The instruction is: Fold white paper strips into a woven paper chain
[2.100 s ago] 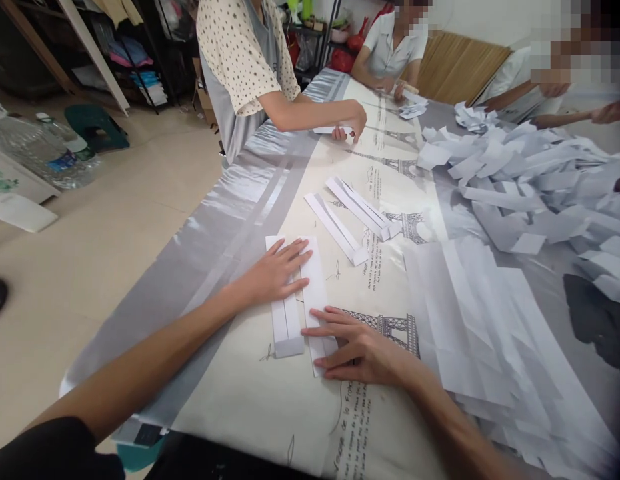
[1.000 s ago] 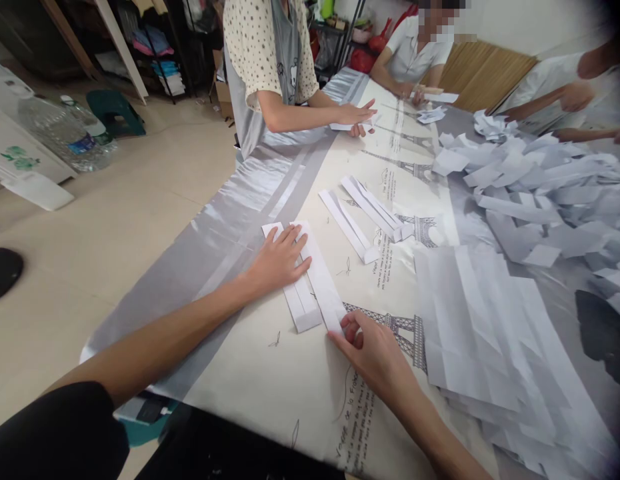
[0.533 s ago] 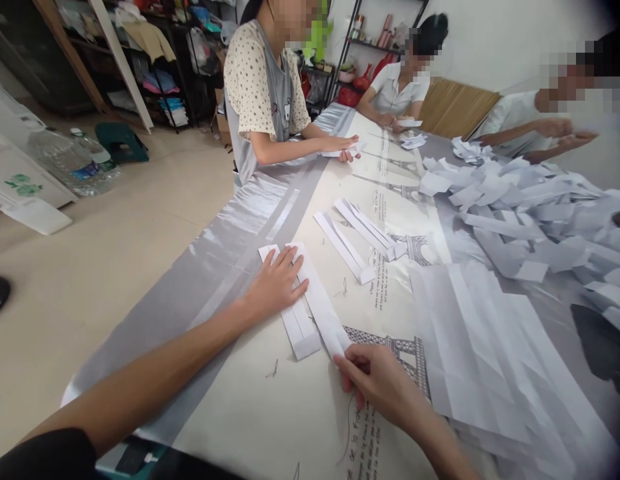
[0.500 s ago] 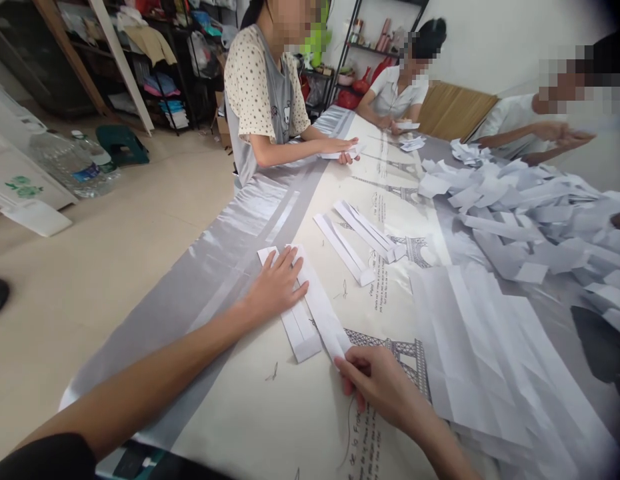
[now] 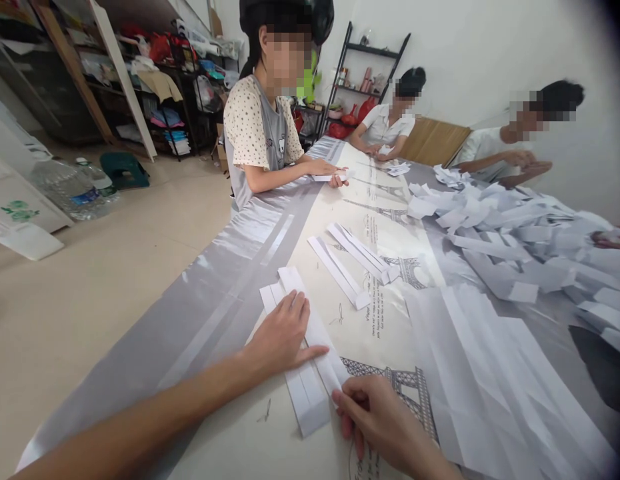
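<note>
Head view: left grip (image 5: 283, 337) flat, released, pressing folded paper strip (image 5: 326, 360); right grip (image 5: 385, 420) pinching its near end; bare desk (image 5: 230, 280) leftward, sheet stack (image 5: 480, 373) near right

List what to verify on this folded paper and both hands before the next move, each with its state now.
1. Left hand lies flat on the folded paper, pinning it: ok.
2. Right hand pinches the paper's near end: ok.
3. Upper flap lined up with the layer beneath: cannot tell, the hands cover the edges.
4. Finished strips lie apart, farther up the tablecloth: ok.
5. Stack of flat sheets lies beside the right hand, untouched: ok.
</note>
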### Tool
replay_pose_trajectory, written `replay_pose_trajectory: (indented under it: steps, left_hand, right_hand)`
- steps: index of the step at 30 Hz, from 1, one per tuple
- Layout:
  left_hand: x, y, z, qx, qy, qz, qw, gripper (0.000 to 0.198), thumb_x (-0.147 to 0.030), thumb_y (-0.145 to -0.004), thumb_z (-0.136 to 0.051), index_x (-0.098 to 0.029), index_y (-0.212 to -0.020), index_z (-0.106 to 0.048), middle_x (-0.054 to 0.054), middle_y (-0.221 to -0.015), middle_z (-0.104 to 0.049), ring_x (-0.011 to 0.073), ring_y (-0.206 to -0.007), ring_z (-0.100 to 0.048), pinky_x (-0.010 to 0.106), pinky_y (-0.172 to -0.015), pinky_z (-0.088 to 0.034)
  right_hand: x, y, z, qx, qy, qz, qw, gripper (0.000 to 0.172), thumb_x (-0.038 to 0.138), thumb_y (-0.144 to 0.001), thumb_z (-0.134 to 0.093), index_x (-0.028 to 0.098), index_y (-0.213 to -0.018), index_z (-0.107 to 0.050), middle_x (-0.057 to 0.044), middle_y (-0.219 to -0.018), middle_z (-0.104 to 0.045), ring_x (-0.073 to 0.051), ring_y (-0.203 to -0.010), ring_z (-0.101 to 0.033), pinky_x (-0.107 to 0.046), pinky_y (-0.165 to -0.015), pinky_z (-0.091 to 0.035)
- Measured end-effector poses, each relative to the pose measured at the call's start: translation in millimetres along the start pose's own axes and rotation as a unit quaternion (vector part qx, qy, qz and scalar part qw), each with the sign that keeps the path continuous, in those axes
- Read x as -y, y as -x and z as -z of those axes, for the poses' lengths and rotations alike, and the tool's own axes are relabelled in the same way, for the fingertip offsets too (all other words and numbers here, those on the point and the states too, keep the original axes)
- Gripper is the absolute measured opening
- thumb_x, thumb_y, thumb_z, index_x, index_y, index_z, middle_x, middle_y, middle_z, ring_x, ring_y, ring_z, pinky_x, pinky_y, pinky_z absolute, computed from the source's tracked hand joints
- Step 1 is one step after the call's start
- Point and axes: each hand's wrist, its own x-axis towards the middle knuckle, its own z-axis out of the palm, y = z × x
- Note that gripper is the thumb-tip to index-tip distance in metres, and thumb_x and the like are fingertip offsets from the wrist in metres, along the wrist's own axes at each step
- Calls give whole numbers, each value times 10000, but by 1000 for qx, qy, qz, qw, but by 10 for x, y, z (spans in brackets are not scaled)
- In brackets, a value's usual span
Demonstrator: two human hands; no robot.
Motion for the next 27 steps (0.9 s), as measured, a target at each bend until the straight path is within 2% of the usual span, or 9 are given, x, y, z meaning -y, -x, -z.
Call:
replay_pose_trajectory:
  steps: [2, 5, 10, 14, 20, 24, 27]
  left_hand:
    - [-10, 21, -3, 4, -1, -7, 1000, 1039, -848, -866, -389, 42, -1397, -472, 325, -1476, -468, 446, -1422, -396, 514, -1150, -372]
    - [-12, 28, -8, 11, 1, -3, 1000, 1111, -900, -824, -362, 36, -1412, -469, 315, -1491, -458, 440, -1432, -381, 515, -1166, -354]
    - [-12, 12, -13, 15, 11, 14, 1000, 1081, -903, -784, -451, -23, -1411, -479, 291, -1485, -477, 430, -1416, -408, 518, -1131, -395]
    - [-11, 7, -14, 7, 24, 27, 999, 1031, -896, -762, -502, -87, -1402, -488, 259, -1476, -500, 419, -1406, -428, 509, -1117, -404]
    - [-12, 3, 6, 33, 35, 27, 998, 1061, -895, -777, -477, -52, -1421, -459, 275, -1491, -474, 434, -1415, -405, 536, -1106, -401]
    - [-9, 2, 1, 19, 50, 30, 998, 1066, -897, -763, -495, -52, -1412, -464, 280, -1474, -485, 443, -1400, -415, 550, -1103, -398]
    - [-4, 9, -26, 1, 64, 28, 998, 1057, -898, -763, -492, -55, -1400, -471, 280, -1445, -508, 450, -1383, -429, 556, -1103, -391]
  right_hand:
    - [5, -14, 2, 5, -4, -11, 1000, 366, 411, -958, -489, 200, -665, -548, 0, -582, -689, -120, -384, -579, -205, -406, -355]
    - [40, -21, 7, 12, 1, -18, 1000, 364, 404, -943, -493, 203, -641, -531, 0, -569, -675, -124, -391, -578, -206, -410, -360]
    - [104, 2, 28, -16, 79, -38, 996, 377, 393, -909, -505, 222, -587, -408, 21, -505, -580, -130, -391, -527, -227, -426, -335]
    - [126, 22, 52, -102, 223, 13, 969, 348, 374, -875, -565, 216, -603, -415, -8, -605, -592, -179, -611, -551, -264, -551, -324]
    - [94, 7, 72, -79, 245, 34, 966, 351, 345, -927, -504, 207, -628, -383, 14, -600, -550, -148, -593, -479, -270, -568, -281]
    - [-7, -12, 30, -103, 250, 54, 961, 349, 372, -938, -508, 208, -638, -436, 18, -593, -568, -153, -588, -523, -260, -564, -322]
    - [-107, -42, -34, -165, 266, 105, 944, 166, 291, -925, -518, 215, -787, -572, 20, -658, -616, -158, -588, -588, -258, -572, -400]
